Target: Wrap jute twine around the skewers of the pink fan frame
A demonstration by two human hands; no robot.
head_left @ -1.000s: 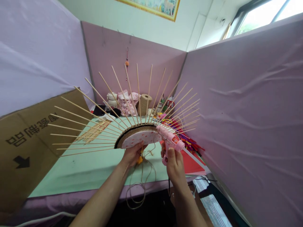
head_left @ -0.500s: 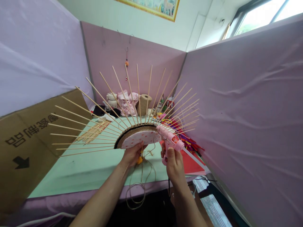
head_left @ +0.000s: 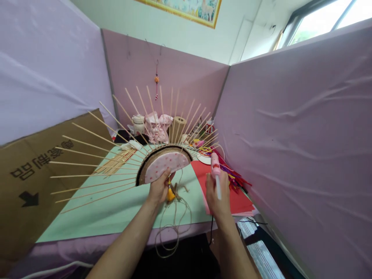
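My left hand (head_left: 159, 188) grips the lower edge of a half-round fan (head_left: 167, 166), thumb on its pink spotted cloth face. Thin wooden sticks (head_left: 99, 150) fan out from its dark curved rim. Below that hand hangs a yellow tassel (head_left: 171, 193), with loose twine (head_left: 174, 242) looping over the table edge. My right hand (head_left: 217, 193) is closed around a pink hot glue gun (head_left: 215, 164), its pale glue stick pointing back toward me. The gun is apart from the fan, above red sheets (head_left: 240, 199); my fingers partly hide its handle.
A bundle of loose sticks (head_left: 116, 162) lies on the green tabletop (head_left: 116, 217) at left, beside a cardboard box (head_left: 52, 174). At the back stand a twine spool (head_left: 179, 126), a white jar (head_left: 138, 124) and pink cloth (head_left: 158, 128). Colourful strips (head_left: 236, 178) lie at right.
My right hand has drawn the glue gun away from the fan's right rim and turned it to point away from me. The fan has tilted and shifted slightly left in my left hand.
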